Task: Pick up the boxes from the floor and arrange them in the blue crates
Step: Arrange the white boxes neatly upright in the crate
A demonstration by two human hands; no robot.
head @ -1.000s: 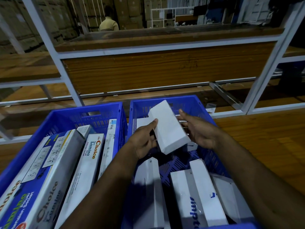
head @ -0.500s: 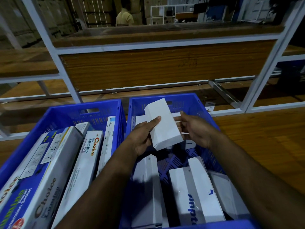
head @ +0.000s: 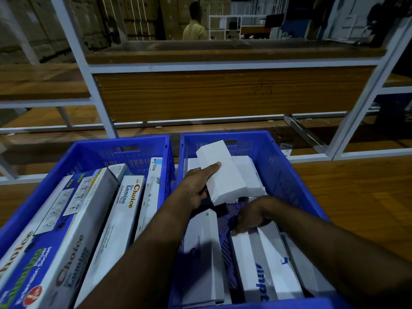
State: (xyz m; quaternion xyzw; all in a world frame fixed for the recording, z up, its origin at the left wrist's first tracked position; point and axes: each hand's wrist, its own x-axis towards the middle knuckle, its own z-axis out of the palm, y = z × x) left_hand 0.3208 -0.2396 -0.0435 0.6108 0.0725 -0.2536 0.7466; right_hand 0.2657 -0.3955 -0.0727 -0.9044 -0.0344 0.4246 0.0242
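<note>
Right hand (head: 250, 216) dropped away; white box (head: 223, 172) stays in left grip (head: 198, 188).

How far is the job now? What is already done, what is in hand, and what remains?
Done: the left crate holds long boxes side by side, and several white boxes lie in the right crate. In hand: the left hand holds a white box over the right crate, while the right hand touches a box inside. Left: placing that box. No floor boxes are visible.
</note>
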